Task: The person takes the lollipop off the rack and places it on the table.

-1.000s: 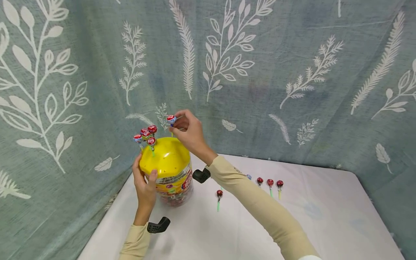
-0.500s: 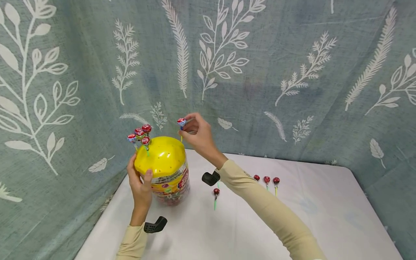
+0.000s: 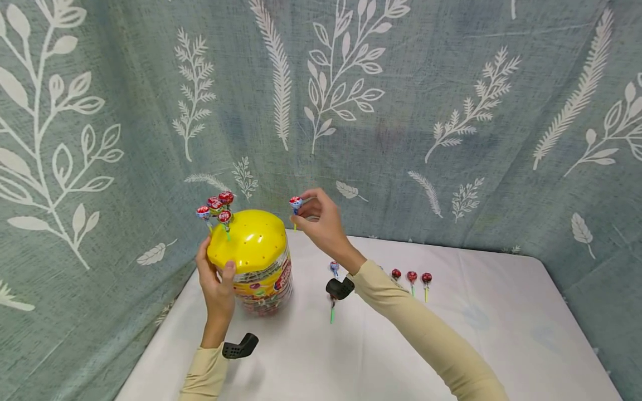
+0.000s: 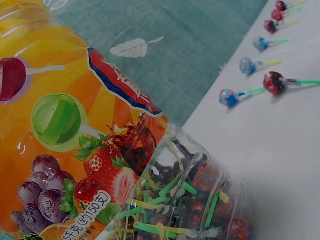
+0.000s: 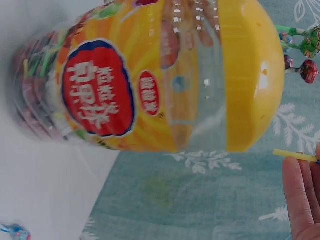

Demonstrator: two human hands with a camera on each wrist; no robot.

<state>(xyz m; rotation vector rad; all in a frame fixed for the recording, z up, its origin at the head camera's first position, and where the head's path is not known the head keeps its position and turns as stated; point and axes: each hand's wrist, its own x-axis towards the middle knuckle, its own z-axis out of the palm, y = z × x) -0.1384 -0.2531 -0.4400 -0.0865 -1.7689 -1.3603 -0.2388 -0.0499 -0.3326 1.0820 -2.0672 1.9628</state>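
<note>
A clear plastic lollipop jar [image 3: 266,287] with a yellow lid [image 3: 257,234] stands upright at the left of the table. Several wrapped lollipops [image 3: 215,205] stick up from the lid's left part. My left hand [image 3: 219,298] holds the jar around its top left, thumb in front near the lid's rim. To the right of the lid, my right hand [image 3: 327,228] pinches a blue-and-red lollipop [image 3: 296,203], head up and stick down. In the right wrist view its yellow stick [image 5: 295,155] points toward the lid side, apart from the jar [image 5: 100,90].
On the white tablecloth [image 3: 391,345] lie several lollipops, among them a blue one [image 3: 334,267] and a red one [image 3: 412,276]; the right forearm hides part of the group. Grey-green leaf-patterned curtains [image 3: 371,145] hang behind and at the left. Black cameras sit at both wrists.
My right hand has moved right, away from the lid, and lately lower, still pinching the blue-and-red lollipop. My left hand stays on the jar. The view has shifted slightly.
</note>
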